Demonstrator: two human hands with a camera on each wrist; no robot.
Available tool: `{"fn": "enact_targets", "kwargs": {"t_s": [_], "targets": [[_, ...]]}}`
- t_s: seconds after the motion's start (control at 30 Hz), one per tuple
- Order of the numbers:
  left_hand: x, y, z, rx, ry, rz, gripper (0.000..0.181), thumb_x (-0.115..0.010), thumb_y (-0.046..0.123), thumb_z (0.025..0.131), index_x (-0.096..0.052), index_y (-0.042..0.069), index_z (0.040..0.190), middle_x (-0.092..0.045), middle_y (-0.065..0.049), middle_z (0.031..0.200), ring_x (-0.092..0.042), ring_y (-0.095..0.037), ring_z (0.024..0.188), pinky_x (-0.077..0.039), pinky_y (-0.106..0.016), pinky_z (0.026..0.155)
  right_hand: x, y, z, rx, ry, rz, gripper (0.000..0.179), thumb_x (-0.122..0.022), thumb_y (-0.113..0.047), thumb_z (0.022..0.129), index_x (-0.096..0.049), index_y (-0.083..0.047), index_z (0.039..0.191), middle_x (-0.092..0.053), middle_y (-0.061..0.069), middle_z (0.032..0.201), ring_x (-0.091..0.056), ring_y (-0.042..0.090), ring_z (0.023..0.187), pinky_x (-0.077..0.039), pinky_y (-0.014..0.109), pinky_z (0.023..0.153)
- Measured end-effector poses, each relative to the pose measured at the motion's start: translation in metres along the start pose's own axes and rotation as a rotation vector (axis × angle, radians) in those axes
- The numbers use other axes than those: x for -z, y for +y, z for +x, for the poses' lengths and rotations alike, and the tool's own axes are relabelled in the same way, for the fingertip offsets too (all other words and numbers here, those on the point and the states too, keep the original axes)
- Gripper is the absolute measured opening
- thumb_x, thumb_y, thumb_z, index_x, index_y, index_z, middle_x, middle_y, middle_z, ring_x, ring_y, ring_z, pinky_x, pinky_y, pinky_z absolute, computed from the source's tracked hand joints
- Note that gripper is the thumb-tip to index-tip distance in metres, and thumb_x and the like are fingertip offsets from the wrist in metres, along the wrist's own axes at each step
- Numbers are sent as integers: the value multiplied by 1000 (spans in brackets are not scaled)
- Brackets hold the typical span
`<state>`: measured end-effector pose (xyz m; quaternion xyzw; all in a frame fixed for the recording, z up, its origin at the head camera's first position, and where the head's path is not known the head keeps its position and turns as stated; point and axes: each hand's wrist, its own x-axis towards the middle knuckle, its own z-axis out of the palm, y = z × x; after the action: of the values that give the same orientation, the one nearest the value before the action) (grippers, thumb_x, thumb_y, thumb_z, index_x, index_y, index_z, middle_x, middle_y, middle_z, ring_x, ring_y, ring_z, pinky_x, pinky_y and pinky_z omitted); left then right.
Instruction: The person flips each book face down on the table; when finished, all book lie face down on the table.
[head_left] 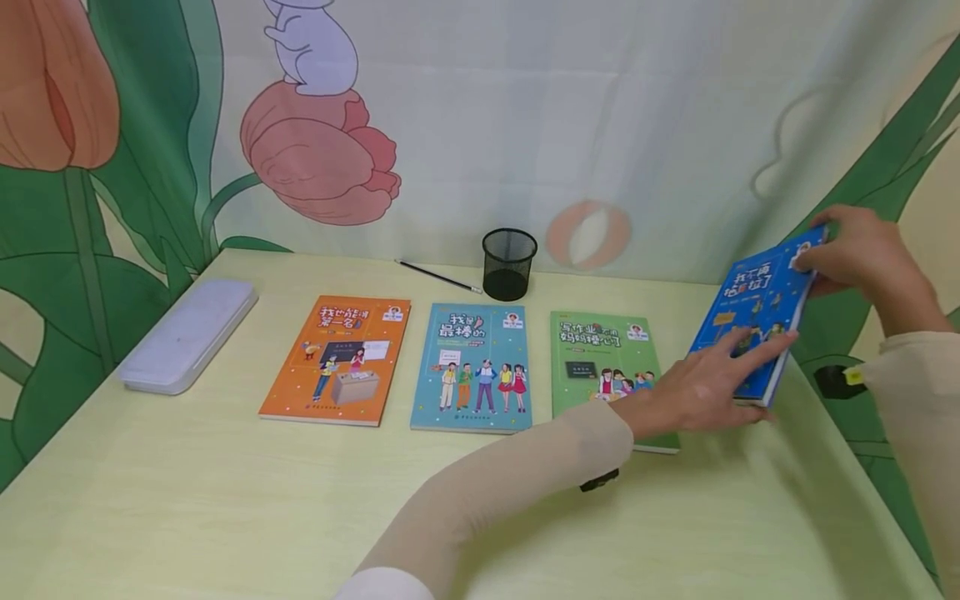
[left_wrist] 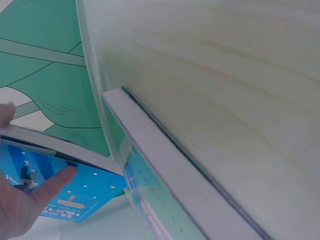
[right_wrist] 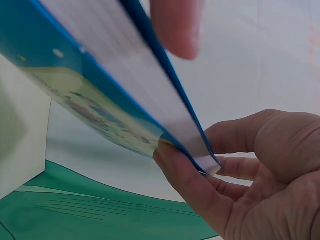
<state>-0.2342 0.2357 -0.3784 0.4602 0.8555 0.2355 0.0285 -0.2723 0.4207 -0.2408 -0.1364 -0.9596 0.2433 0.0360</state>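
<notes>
A blue book (head_left: 750, 304) is held tilted over the table's right side. My right hand (head_left: 870, 254) grips its upper right corner, the thumb on the front cover. At the lower edge my left hand (head_left: 705, 385) pinches it, with fingers on the cover and others beneath. In the right wrist view the white page block of the blue book (right_wrist: 135, 75) shows between its covers. A green book (head_left: 600, 350) lies flat just left of it, partly covered by my left wrist and sleeve. The left wrist view also shows the green book's page edge (left_wrist: 165, 170).
Left of the green book lie a teal book (head_left: 472, 400) and an orange book (head_left: 322, 400). Behind them stand a black mesh pen cup (head_left: 506, 279) and a pencil (head_left: 438, 275) lying flat. A white pencil case (head_left: 191, 333) rests at the table's left. A printed curtain (head_left: 465, 125) hangs behind.
</notes>
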Motion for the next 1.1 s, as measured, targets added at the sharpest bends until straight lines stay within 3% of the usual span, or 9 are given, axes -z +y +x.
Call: {"fn": "enact_targets", "kwargs": {"t_s": [0.13, 0.2, 0.4, 0.47, 0.53, 0.6, 0.67, 0.9, 1.1], "targets": [[-2, -2, -2, -25, 9, -15, 88, -61, 44, 97, 1, 46, 158, -9, 1, 169, -59, -15, 120, -51, -15, 77, -2, 2, 0, 4, 8, 13, 73, -59, -10, 96, -17, 11, 153, -51, 53, 110, -70, 36, 56, -58, 48, 54], [-3, -3, -4, -52, 30, -15, 82, -57, 37, 100, 0, 43, 159, -10, -1, 169, -60, -15, 124, -49, -13, 66, -2, 4, 0, 14, 9, 24, 73, -59, -11, 97, -18, 10, 153, -49, 53, 113, -71, 37, 58, -59, 48, 55], [-2, -7, -9, -117, 132, 21, 70, -49, 20, 103, -13, 32, 161, -22, -4, 167, -41, -12, 144, -40, -12, 53, -2, 5, -1, 34, 24, 52, 72, -57, -15, 99, -16, 9, 154, -41, 47, 121, -68, 29, 57, -59, 42, 53], [0, -9, -10, -118, 157, 23, 68, -49, 17, 103, -18, 30, 161, -25, -2, 166, -54, -11, 134, -38, -13, 53, -3, 5, -1, 41, 35, 65, 72, -56, -14, 99, -16, 8, 155, -41, 47, 122, -67, 25, 56, -59, 41, 53], [2, -10, -11, -113, 171, 13, 67, -50, 14, 102, -21, 28, 160, -28, 1, 165, -69, -9, 108, -37, -13, 52, -3, 5, 0, 51, 45, 77, 72, -56, -12, 99, -16, 8, 155, -41, 47, 121, -66, 23, 55, -59, 40, 52], [5, -11, -12, -103, 171, -9, 67, -50, 11, 101, -22, 27, 160, -28, 4, 165, -68, -6, 80, -36, -13, 52, -4, 5, 0, 61, 53, 86, 72, -56, -12, 99, -16, 7, 155, -42, 47, 120, -65, 21, 55, -59, 39, 51], [7, -13, -13, -102, 169, -32, 69, -50, 8, 100, -22, 26, 160, -30, 4, 165, -60, -5, 71, -37, -13, 53, -4, 5, 0, 70, 58, 91, 72, -56, -11, 99, -16, 7, 155, -43, 48, 120, -65, 20, 55, -59, 38, 51], [7, -23, -17, -147, 223, -83, 69, -50, 3, 98, -25, 21, 160, -40, -3, 159, -57, -10, 115, -43, -11, 72, -6, 2, 0, 90, 60, 89, 74, -58, -14, 98, -16, 4, 156, -45, 46, 119, -67, 21, 57, -59, 38, 52], [6, -30, -18, -216, 311, -81, 63, -50, 3, 98, -32, 14, 157, -46, -8, 155, -58, -9, 113, -43, -10, 77, -7, -1, 0, 91, 72, 99, 77, -59, -18, 98, -15, 5, 156, -44, 45, 122, -66, 16, 56, -58, 35, 51]]}}
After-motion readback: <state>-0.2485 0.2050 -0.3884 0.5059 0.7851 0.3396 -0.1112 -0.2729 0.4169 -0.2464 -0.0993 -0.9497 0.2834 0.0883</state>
